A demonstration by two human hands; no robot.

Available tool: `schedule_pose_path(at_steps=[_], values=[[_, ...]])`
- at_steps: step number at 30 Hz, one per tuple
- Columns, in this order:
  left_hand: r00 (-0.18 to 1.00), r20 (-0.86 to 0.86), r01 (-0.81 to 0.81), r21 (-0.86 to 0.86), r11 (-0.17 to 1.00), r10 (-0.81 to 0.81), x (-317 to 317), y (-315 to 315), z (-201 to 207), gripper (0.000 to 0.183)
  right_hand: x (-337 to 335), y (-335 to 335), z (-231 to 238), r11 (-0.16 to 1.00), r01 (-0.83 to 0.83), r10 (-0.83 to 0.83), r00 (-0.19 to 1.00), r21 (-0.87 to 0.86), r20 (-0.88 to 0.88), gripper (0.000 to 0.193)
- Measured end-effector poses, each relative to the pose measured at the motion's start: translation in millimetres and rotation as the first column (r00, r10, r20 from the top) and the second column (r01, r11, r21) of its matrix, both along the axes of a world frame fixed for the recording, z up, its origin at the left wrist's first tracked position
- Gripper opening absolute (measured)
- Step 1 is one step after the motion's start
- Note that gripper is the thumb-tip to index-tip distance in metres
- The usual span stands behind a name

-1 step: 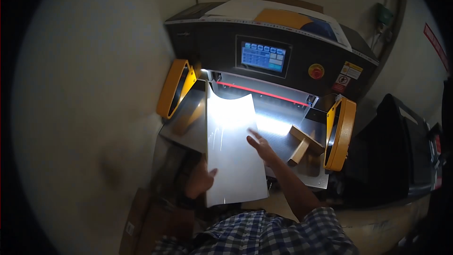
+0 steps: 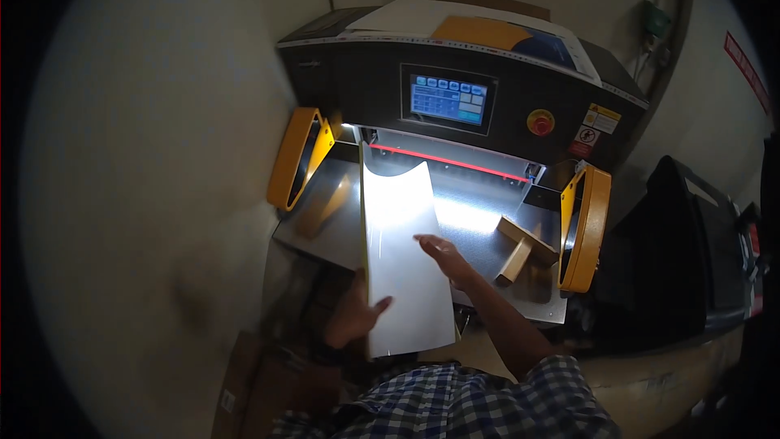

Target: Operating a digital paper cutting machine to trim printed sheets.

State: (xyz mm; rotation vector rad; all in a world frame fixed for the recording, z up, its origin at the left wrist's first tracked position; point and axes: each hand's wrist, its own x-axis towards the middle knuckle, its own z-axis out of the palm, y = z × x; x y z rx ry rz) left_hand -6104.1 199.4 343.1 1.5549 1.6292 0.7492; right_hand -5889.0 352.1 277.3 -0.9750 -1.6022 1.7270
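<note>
A white sheet, seemingly the top of a stack of paper (image 2: 410, 276), lies lengthwise over the front of a paper-cutting machine's metal table. Its far end curves and is brightly lit. My left hand (image 2: 355, 313) grips the stack's left edge near the front, thumb on top and the other fingers hidden underneath. My right hand (image 2: 443, 258) is by the right edge, fingers stretched out over the top sheet and holding nothing. Whether its fingertips touch the paper I cannot tell. To the right rests a T-shaped wooden block (image 2: 524, 249).
The dark cutting machine (image 2: 349, 73) has a lit touchscreen (image 2: 447, 99) and a red stop button (image 2: 540, 122). A red light line crosses its opening. Yellow guards (image 2: 587, 228) flank the table. Printed sheets (image 2: 487, 30) lie on top. A black bin (image 2: 662, 252) stands right, a cardboard box (image 2: 276, 390) lower left.
My left thumb reaches farther over the sheet. My right hand has shifted slightly left and its fingers lie more level. The paper's near end has moved a little left in my view.
</note>
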Motion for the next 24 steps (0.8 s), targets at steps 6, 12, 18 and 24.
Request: schedule_pose_path(at_steps=[6, 12, 18, 24], values=[[0.933, -0.151, 0.340, 0.078, 0.937, -0.326, 45.8, 20.7, -18.5, 0.112, -29.9, 4.8, 67.1, 0.949, -0.315, 0.293, 0.863, -0.017, 0.412, 0.073], [0.718, 0.629, -0.458, 0.107, 0.882, 0.297, 30.4, 49.7, -88.5, 0.059, -9.1, 37.5, 17.5, 0.988, -0.157, 0.147, 0.941, 0.008, 0.304, 0.052], [0.035, 0.995, 0.091, -0.093, 0.991, 0.090, -56.8, 77.6, -134.6, 0.062, 24.8, -21.5, 25.9, 0.963, -0.211, 0.161, 0.949, 0.169, 0.273, 0.036], [0.211, 0.961, 0.384, 0.090, 0.919, -0.182, -6.9, 89.9, -90.4, 0.095, 88.9, -100.3, 83.3, 0.986, -0.015, -0.032, 0.962, 0.169, 0.270, 0.036]])
